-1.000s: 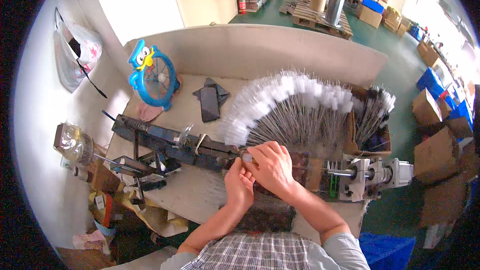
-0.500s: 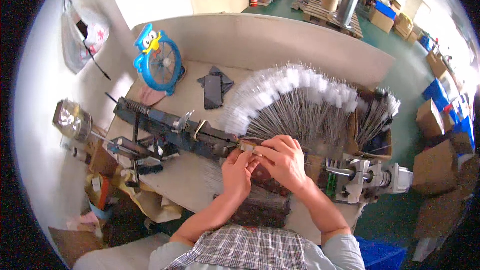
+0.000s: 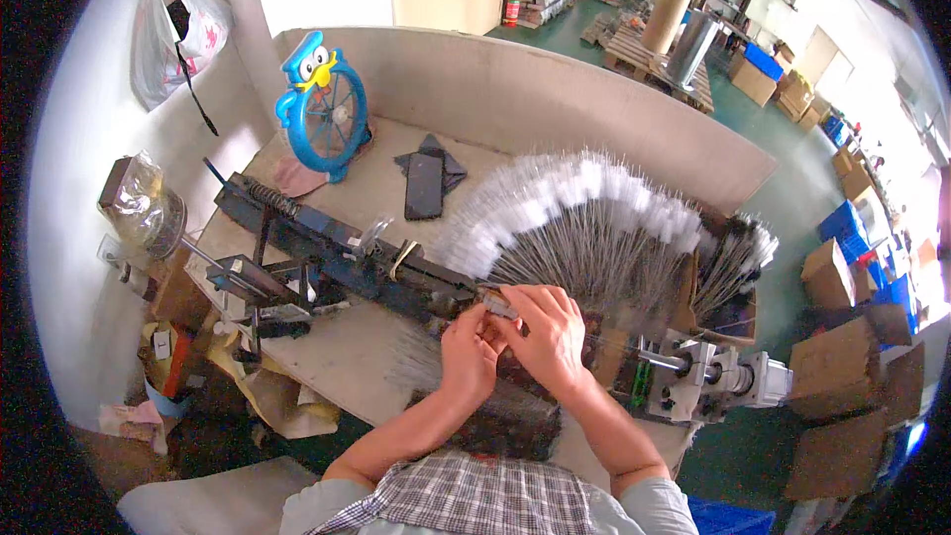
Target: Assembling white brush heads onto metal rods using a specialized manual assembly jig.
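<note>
- A small pale piece (image 3: 498, 307) sits in the middle of the frame, right on the long dark machine bar (image 3: 347, 248); both hands meet there.
- The left hand (image 3: 468, 352) pinches near the piece with bent fingers, likely to keep it steady; how tight the pinch is I cannot tell.
- The right hand (image 3: 550, 337) lies over the bar just beside it, fingers curled down on the piece; it looks like a narrow hold, but the fingertips are hidden.
- A big fan of thin wire brushes with white tips (image 3: 584, 218) spreads out above the hands, close enough to grab.
- More of them stand in a brown box (image 3: 738, 272) at the right.
- A silver motor part (image 3: 723, 376) sticks out at the bar's right end.
- A blue bird-shaped fan (image 3: 325, 109) stands at the upper left on the wooden table (image 3: 347, 357); it faces the seat, maybe for cool air.
</note>
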{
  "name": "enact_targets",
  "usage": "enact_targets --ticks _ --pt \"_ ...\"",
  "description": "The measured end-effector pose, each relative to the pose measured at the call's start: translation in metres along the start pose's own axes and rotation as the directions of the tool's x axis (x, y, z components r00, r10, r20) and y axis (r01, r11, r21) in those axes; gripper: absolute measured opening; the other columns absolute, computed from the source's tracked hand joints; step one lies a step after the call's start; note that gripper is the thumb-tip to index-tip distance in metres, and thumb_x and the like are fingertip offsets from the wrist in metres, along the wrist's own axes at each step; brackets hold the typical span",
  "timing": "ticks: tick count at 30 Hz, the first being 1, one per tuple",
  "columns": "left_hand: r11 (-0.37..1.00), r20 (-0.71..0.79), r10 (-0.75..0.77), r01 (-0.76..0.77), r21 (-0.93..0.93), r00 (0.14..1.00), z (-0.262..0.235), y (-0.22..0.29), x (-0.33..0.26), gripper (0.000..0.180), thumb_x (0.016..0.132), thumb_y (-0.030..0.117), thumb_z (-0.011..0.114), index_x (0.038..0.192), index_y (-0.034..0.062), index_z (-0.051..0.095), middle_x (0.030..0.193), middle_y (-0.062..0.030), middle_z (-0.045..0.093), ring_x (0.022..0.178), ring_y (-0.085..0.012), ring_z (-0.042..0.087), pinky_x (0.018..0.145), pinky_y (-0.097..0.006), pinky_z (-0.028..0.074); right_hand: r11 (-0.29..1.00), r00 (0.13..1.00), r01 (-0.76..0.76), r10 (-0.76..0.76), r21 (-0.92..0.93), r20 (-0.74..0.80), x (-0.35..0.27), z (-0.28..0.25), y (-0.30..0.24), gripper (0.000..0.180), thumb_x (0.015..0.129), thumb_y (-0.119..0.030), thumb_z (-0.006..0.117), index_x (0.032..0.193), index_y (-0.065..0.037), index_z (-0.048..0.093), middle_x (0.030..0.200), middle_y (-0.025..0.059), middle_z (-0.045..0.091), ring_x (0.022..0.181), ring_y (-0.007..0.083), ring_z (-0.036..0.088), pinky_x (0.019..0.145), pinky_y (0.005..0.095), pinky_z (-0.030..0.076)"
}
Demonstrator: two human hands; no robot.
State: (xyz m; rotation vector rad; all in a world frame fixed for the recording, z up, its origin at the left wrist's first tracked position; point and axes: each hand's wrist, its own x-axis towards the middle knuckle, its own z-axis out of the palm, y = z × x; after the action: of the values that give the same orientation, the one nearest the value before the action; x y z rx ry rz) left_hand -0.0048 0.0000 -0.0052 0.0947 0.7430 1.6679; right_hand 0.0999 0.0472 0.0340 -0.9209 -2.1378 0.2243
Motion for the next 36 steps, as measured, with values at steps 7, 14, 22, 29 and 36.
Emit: enact_targets --ticks 7,14,22,29,36 --pt "0.999 -0.053 0.009 -0.011 -0.037 0.999 0.004 -0.002 -0.001 0.014 0.089 0.014 0.050 0.088 0.0029 0.059 0.084 -0.0073 0.062 0.075 -0.0161 0.061 0.070 -0.028 0.051 0.993 1.000 -0.006 0.004 -0.118 -0.017 -0.007 -0.005 0.000 0.030 0.068 -0.020 0.071 0.097 -0.014 0.067 0.097 -0.0003 0.062 0.091 0.0203 0.057 0.076 0.0351 0.044" --pt "0.998 -0.075 0.063 -0.064 -0.002 0.995 0.007 -0.006 0.003 0.009 0.088 0.010 0.052 0.088 0.0039 0.058 0.082 -0.0052 0.062 0.074 -0.0145 0.061 0.069 -0.028 0.051 0.992 1.000 0.000 -0.004 -0.125 -0.028 -0.007 -0.009 0.001 0.023 0.067 -0.018 0.073 0.089 -0.013 0.069 0.092 0.0014 0.063 0.087 0.0215 0.058 0.074 0.0343 0.045" --pt "0.999 -0.068 0.045 -0.043 0.025 0.997 0.005 -0.006 0.001 0.011 0.089 0.009 0.053 0.095 0.0008 0.057 0.091 -0.0068 0.061 0.081 -0.0139 0.060 0.071 -0.027 0.051 0.999 1.000 -0.010 0.010 -0.049 0.004 -0.007 -0.008 0.006 0.025 0.069 -0.020 0.070 0.094 -0.017 0.068 0.094 -0.0006 0.062 0.090 0.0208 0.057 0.076 0.0364 0.044" --pt "0.999 -0.053 0.015 -0.017 -0.037 0.998 -0.007 -0.008 0.004 0.014 0.090 0.018 0.049 0.087 0.0060 0.057 0.086 -0.0035 0.060 0.077 -0.0130 0.058 0.073 -0.028 0.049 0.999 0.999 0.004 -0.002 -0.033 0.037 -0.003 -0.006 0.004 0.026 0.068 -0.018 0.070 0.094 -0.016 0.067 0.094 -0.0005 0.062 0.089 0.0207 0.058 0.076 0.0364 0.044" --pt "0.999 -0.016 0.026 -0.027 -0.036 1.000 0.005 -0.001 -0.003 0.015 0.090 0.018 0.048 0.085 0.0069 0.057 0.083 -0.0035 0.060 0.078 -0.0134 0.058 0.074 -0.027 0.047 1.000 1.000 0.000 0.000 -0.013 -0.009 0.003 0.001 -0.002 0.025 0.066 -0.018 0.073 0.090 -0.012 0.069 0.092 0.0002 0.064 0.086 0.0208 0.059 0.075 0.0339 0.045"
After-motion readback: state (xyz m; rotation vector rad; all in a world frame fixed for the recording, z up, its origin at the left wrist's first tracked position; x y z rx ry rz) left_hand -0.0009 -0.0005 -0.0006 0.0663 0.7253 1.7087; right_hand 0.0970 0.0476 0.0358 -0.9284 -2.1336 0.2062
